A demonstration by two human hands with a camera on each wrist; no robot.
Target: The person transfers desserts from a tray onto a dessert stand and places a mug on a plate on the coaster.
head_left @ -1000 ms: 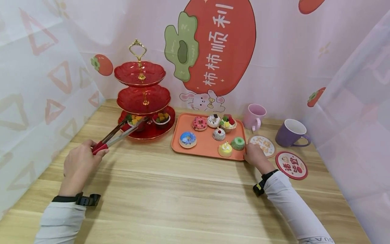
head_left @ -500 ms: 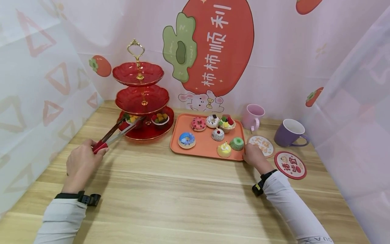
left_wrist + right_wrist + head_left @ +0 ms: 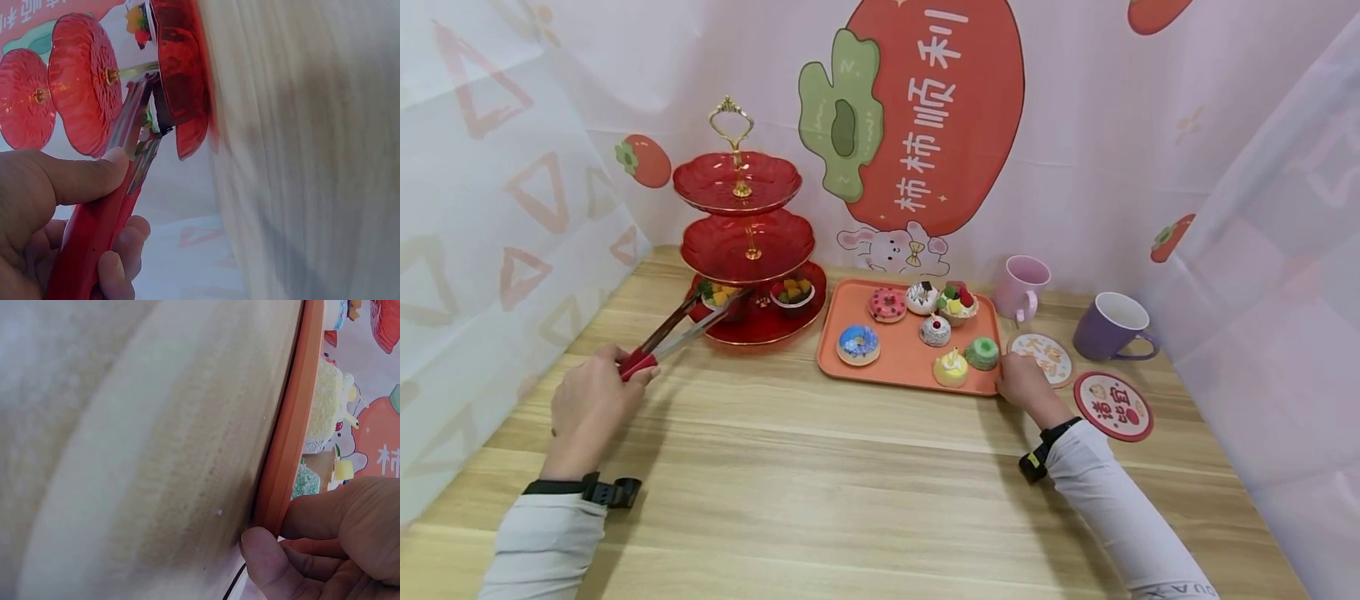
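Observation:
My left hand (image 3: 593, 404) grips the red handles of metal tongs (image 3: 638, 364), thumb on one side and fingers on the other in the left wrist view. The spread tong tips reach onto the bottom tier of a red three-tier stand (image 3: 747, 247), one on each side of a fruit-topped cup (image 3: 718, 293); whether both touch it I cannot tell. Beside it on that tier sits a second fruit-topped cup (image 3: 792, 293). My right hand (image 3: 1028, 385) pinches the front right corner of an orange tray (image 3: 895, 371) between thumb and finger, clearly seen in the right wrist view.
Several toy pastries lie on the tray, among them a blue donut (image 3: 858, 344) and a green cake (image 3: 982, 353). Right of it stand a pink mug (image 3: 1021, 286) and a purple mug (image 3: 1105, 327). Two round coasters (image 3: 1042, 360) lie nearby. Printed cloth (image 3: 1075, 167) hangs behind.
The head view has shifted slightly, moving everything a little left in it. The left hand and tongs remain at the same cup with barely any motion; the right hand stays on the tray corner.

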